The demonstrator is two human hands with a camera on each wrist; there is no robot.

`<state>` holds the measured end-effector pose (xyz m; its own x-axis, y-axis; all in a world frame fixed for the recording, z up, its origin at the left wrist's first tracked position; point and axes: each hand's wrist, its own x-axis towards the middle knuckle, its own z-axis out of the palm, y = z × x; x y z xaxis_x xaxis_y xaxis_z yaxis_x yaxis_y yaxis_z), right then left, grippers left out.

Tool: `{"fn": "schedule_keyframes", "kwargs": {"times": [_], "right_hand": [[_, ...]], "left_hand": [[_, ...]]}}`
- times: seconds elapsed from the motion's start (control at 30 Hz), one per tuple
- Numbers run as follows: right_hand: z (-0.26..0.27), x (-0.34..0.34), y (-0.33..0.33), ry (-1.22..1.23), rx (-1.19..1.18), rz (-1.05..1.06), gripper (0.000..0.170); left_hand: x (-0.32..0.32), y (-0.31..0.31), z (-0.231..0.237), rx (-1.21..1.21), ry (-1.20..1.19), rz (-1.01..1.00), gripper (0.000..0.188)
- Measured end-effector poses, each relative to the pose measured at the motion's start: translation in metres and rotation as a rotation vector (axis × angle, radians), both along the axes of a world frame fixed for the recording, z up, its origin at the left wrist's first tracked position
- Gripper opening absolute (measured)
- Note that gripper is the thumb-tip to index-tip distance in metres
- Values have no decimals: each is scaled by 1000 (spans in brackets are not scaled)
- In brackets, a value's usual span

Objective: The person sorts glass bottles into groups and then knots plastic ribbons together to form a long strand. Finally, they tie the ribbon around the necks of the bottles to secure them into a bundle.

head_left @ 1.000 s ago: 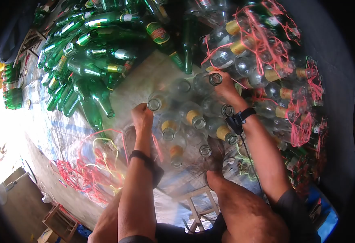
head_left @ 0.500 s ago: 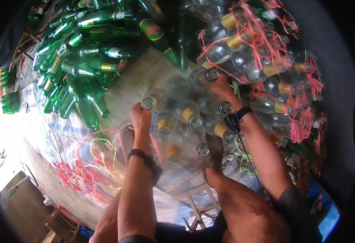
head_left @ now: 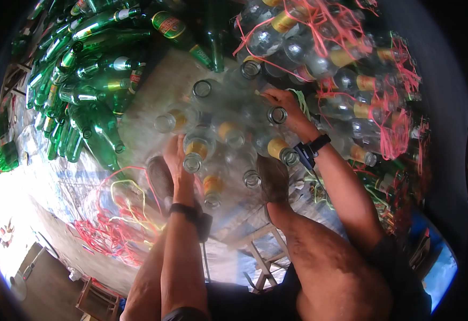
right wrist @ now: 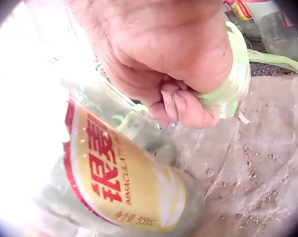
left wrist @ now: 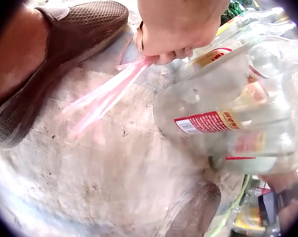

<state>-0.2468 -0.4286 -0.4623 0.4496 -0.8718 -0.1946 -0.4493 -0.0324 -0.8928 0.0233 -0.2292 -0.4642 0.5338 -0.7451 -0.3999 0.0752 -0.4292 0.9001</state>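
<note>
A cluster of clear glass bottles (head_left: 228, 155) with gold neck labels stands upright between my feet. At the cluster's left side is my left hand (head_left: 175, 158); its curled fingers grip a pink plastic string (left wrist: 109, 96), whose loose ends trail over the ground in the left wrist view. My right hand (head_left: 286, 104) is at the far right side of the cluster. In the right wrist view its fingers curl around a pale green plastic string (right wrist: 238, 74), which wraps over the hand's edge. Below that hand is a bottle with a yellow and red label (right wrist: 119, 173).
Green bottles (head_left: 92, 93) lie piled at the left. More clear bottles, tangled with pink string (head_left: 394, 131), lie at the right. A heap of pink and yellow string (head_left: 111, 230) is by my left leg. Dusty sheeting (left wrist: 114, 173) covers the ground around my shoes (head_left: 160, 179).
The head view has shifted, so the bottles appear further left. My left hand has dropped from beside a bottle mouth to lower along the cluster. Pale green string now shows beside my right hand.
</note>
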Motion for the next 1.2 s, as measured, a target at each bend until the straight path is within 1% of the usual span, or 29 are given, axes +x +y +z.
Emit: {"fn": "schedule_keyframes", "kwargs": {"times": [0.07, 0.13, 0.2, 0.23, 0.3, 0.33, 0.37, 0.43, 0.47, 0.5, 0.53, 0.57, 0.6, 0.63, 0.67, 0.7, 0.73, 0.77, 0.8, 0.83, 0.9, 0.93, 1.0, 1.03, 1.07, 1.1, 1.13, 1.17, 1.2], "right_hand": [[6, -3, 10, 6, 0, 0, 26], [7, -9, 21, 8, -93, 1, 23], [2, -14, 29, 5, -105, 5, 22], [-2, -19, 34, -1, -121, 12, 20], [-8, -26, 45, 21, -72, -1, 19], [-6, -28, 51, 37, -23, -10, 17], [-2, -31, 57, 42, -23, -14, 17], [10, -33, 67, 113, 61, -50, 16], [2, -37, 74, 130, 6, -54, 16], [0, -40, 79, 133, 6, -58, 16], [0, -42, 85, 119, 51, -62, 15], [-1, -44, 90, 105, 96, -66, 15], [-1, -46, 94, 106, 97, -69, 15], [-2, -47, 99, 96, 141, -92, 15], [-2, -49, 103, 86, 186, -116, 14], [-2, -50, 104, 86, 188, -120, 14], [-2, -52, 105, 126, 100, -44, 15], [-2, -54, 105, 165, 12, 32, 15], [0, -53, 105, 166, 13, 27, 15], [1, -51, 105, 154, 41, 4, 15], [5, -48, 104, 139, 71, -21, 15], [7, -47, 104, 134, 74, -24, 14], [11, -46, 102, 129, 77, -27, 14], [13, -46, 102, 163, 51, 8, 13], [13, -47, 102, 196, 25, 45, 13], [11, -48, 104, 196, 26, 44, 13], [6, -48, 107, 198, -47, 60, 10], [-1, -48, 111, 197, -119, 76, 8], [-17, -50, 115, 193, -119, 79, 8]], "left_hand": [[-6, 5, 1, -9, -32, 9, 34], [-16, 4, 13, -19, -63, 17, 33], [-23, 3, 25, 82, 136, 187, 28], [-23, 9, 22, 85, 141, 183, 28], [-20, 29, 3, -2, 73, 26, 26], [-18, 37, -6, -3, 79, 21, 26], [-16, 44, -16, 1, 26, -26, 26], [-10, 60, -37, 7, -85, -119, 29], [-8, 67, -47, 10, -140, -166, 31], [-8, 76, -60, 13, -195, -213, 34], [-10, 84, -72, 14, -193, -216, 34], [-12, 93, -84, -14, -167, -160, 33], [-15, 90, -79, -43, -142, -103, 32], [-20, 88, -74, -42, -141, -107, 32], [-28, 88, -68, -81, -118, -40, 29], [-38, 81, -54, -121, -95, 26, 27], [-45, 74, -37, -120, -94, 22, 27], [-53, 68, -20, -130, 200, 222, 25], [-60, 68, -13, -136, 494, 421, 22], [-66, 72, -15, -133, 493, 417, 22], [-76, 89, -32, -99, 221, 345, 19], [-77, 102, -41, -98, 219, 342, 19], [-79, 134, -67, 285, 75, 178, 23], [-80, 141, -78, 287, 75, 176, 23], [-82, 145, -84, 457, 140, 181, 10], [-82, 147, -87, 626, 205, 187, 7], [-116, 87, 12, 360, 315, 419, 14], [-122, 86, 20, 361, 312, 421, 14], [-124, 88, 24, 274, 438, 360, 17]]}}
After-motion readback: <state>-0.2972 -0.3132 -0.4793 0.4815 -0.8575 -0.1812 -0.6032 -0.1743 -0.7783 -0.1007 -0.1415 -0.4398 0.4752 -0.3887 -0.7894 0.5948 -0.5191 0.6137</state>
